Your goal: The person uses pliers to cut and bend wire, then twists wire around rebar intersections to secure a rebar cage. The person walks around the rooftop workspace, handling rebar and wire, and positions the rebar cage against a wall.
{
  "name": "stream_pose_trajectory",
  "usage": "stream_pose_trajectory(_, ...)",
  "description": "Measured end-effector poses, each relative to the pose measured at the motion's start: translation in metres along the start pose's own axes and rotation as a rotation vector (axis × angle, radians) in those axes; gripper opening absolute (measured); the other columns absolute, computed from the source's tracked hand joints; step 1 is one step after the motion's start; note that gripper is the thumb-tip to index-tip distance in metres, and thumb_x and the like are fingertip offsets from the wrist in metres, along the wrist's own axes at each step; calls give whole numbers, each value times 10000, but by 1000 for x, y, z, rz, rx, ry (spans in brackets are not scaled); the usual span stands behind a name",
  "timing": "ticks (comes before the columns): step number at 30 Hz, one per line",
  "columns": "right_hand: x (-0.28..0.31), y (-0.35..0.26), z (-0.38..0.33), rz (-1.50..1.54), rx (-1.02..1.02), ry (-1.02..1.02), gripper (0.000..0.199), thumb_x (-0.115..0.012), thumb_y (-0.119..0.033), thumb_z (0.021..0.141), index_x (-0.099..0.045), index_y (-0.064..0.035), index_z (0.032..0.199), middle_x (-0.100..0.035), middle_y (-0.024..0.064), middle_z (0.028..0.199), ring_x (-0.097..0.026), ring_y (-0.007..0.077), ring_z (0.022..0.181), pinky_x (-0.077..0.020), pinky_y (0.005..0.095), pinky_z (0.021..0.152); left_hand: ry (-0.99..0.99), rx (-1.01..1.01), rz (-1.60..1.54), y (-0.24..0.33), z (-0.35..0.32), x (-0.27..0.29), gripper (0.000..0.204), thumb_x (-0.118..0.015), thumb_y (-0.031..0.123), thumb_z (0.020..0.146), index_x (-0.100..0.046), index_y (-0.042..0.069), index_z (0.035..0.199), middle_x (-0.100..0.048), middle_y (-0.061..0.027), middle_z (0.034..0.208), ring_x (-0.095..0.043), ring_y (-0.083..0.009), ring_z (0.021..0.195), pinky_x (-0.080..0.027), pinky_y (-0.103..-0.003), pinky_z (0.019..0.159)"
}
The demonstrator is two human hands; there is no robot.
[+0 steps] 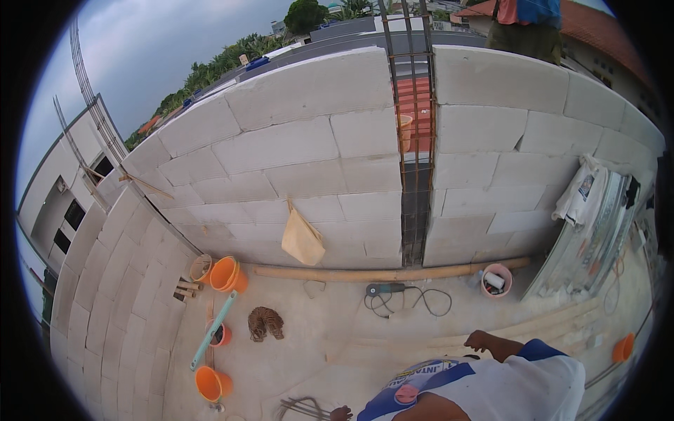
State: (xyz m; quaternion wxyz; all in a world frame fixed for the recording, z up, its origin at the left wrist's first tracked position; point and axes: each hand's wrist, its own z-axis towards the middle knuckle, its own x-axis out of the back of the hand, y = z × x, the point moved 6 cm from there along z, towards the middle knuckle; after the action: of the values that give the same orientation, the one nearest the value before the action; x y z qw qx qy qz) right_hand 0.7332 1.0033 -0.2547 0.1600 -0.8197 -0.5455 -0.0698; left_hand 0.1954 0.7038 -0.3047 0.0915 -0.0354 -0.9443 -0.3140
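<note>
At the lower edge, my left hand (342, 414) is closed at the end of several dark, bent steel rods (300, 406), which fan out to its left just above the floor. The picture's edge cuts off part of that hand. My right hand (479, 342) hovers in front of my body with its fingers curled, and I see nothing in it. My white and blue shirt (505, 389) fills the bottom right and hides part of the floor. Beyond my right hand lies an angle grinder (385, 288) with a looped cord.
A pale block wall (302, 147) with an upright rebar column (414, 98) stands ahead. Orange buckets (226, 275), a long pale-green tool (214, 330) and a brown bundle (266, 323) lie left. A pink bucket (496, 279) and leaning sheets (586, 238) stand right. Another person (526, 31) is beyond the wall.
</note>
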Motion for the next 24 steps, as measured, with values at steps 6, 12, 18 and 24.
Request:
stream_pose_trajectory(6,6,-3,9,13,113,3,415,-524,-404,927,-627,-45,1106,-645,116,1046,-669,265,877,-577,453,685,-17,-23,52,11,3,1,261,-599,242,851,-599,48,1025,-630,-58,987,-625,-247,907,-504,-409,736)
stream_pose_trajectory(12,7,-25,-2,16,113,32,407,-565,-391,902,-634,-45,1105,-652,116,1022,-670,255,864,-577,434,664,6,-24,27,10,2,8,268,-618,248,837,-601,51,1019,-625,-55,963,-626,-240,875,-508,-402,719)
stream_pose_trajectory(18,10,-24,-7,-189,218,38,395,-558,-377,899,-642,-45,1096,-661,119,1004,-678,252,853,-582,421,651,22,-10,-31,4,-2,5,277,-637,253,823,-604,54,1013,-620,-51,938,-627,-233,842,-512,-395,703)
stream_pose_trajectory(24,-1,-26,-16,-106,111,30,405,-533,-373,897,-648,-31,1081,-667,125,1007,-686,243,853,-588,418,638,24,-38,4,-22,-20,-1,286,-656,259,810,-606,58,1006,-615,-48,913,-628,-226,809,-516,-388,686)
